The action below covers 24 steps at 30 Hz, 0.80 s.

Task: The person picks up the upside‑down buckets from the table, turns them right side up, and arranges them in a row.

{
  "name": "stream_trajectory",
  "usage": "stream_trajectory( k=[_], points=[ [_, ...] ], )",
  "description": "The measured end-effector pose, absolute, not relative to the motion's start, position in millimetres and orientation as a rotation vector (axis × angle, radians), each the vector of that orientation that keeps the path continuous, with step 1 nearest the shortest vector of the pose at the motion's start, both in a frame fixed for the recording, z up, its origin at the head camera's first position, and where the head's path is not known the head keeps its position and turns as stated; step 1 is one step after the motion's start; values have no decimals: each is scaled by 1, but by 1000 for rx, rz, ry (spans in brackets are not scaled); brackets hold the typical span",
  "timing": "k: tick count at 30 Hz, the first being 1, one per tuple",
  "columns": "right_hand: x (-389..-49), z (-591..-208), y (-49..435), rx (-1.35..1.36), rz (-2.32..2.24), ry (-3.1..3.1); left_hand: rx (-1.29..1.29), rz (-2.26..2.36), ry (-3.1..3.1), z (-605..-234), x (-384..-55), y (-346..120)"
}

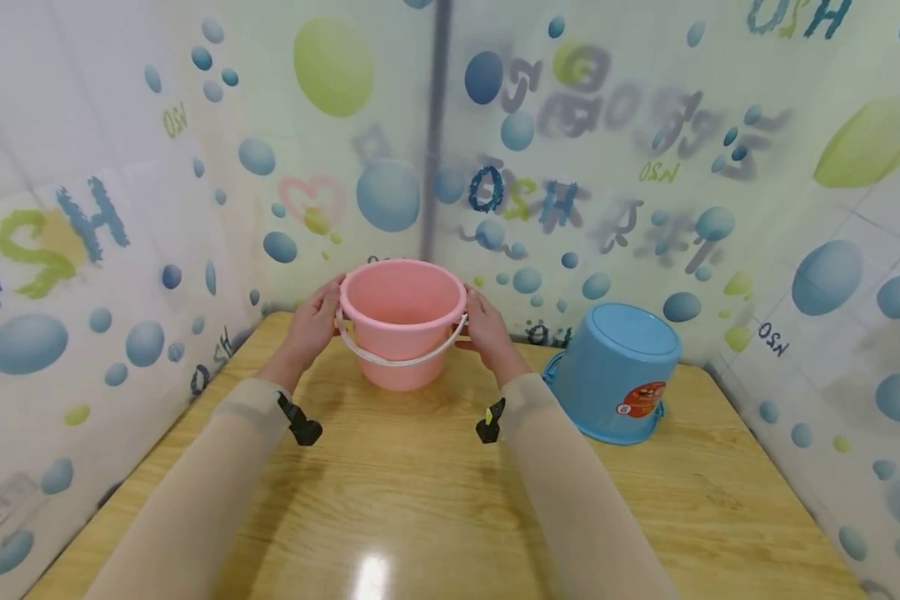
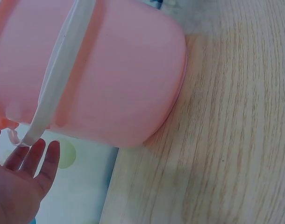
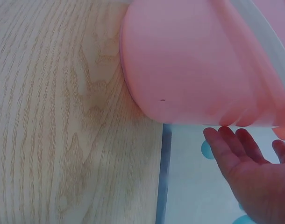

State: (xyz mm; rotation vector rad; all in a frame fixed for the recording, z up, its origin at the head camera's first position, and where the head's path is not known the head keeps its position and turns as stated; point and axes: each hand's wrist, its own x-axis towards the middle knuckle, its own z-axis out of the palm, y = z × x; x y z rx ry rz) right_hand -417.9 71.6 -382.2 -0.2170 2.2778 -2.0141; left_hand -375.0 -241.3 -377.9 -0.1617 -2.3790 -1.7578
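Pink plastic bucket [image 1: 401, 340] appears to rest upright near the far edge of the wooden desk [image 1: 390, 483], its white handle [image 1: 401, 363] hanging in front. Left-hand grip [image 1: 317, 321] and right-hand grip [image 1: 492, 329] flank the rim, fingers fairly straight rather than wrapped round. The step looks like steadying or positioning; the next move seems to call for even pressure from both sides. The bucket's inner floor is hidden, and both wrist views cut off its rim.
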Motion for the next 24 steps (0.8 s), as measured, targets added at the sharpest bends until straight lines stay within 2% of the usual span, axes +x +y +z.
stream_trajectory(
  k=[7,16,24],
  points=[
    [-410,-381,82,-252,-1993,2294,-134,-1824,-2296,-391,-384,-245],
    [-389,-373,104,-365,-1900,2404,-236,-1746,-2275,-379,-361,-255],
    [-358,-365,120,-539,-1793,2473,-342,-1601,-2331,-370,-339,-252]
  ],
)
